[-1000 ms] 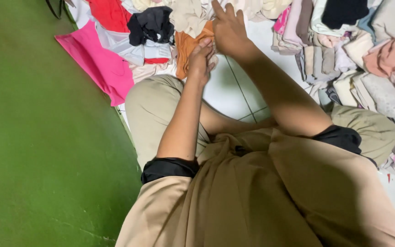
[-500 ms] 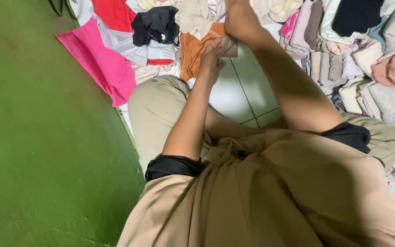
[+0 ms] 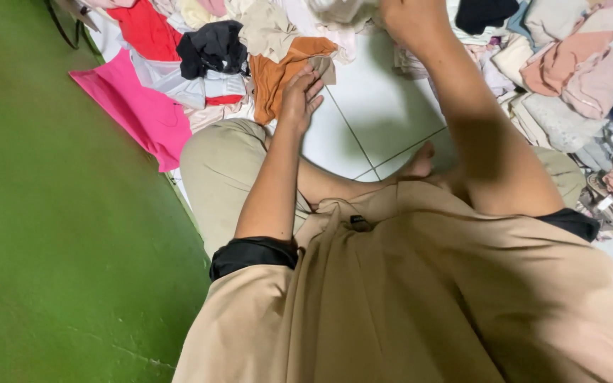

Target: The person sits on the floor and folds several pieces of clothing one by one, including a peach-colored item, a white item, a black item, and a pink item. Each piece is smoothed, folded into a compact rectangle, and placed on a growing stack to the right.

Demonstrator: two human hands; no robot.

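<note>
- Now, our left hand [image 3: 301, 96] lay flat, fingers loosely spread, pressing the orange garment [image 3: 289, 67] at the near edge of the clothes pile [image 3: 200, 64] on the tiled floor [image 3: 377, 113].
- Our right hand [image 3: 409, 21] reached the top edge, seemingly closed on a pale cloth [image 3: 338, 10]; we couldn't tell for sure.
- Soft, light, floppy stuff, we judged: best pinched at a hem or corner.
- Green wall [image 3: 51, 234] hemmed our left; bare tile between the piles gave room.
</note>
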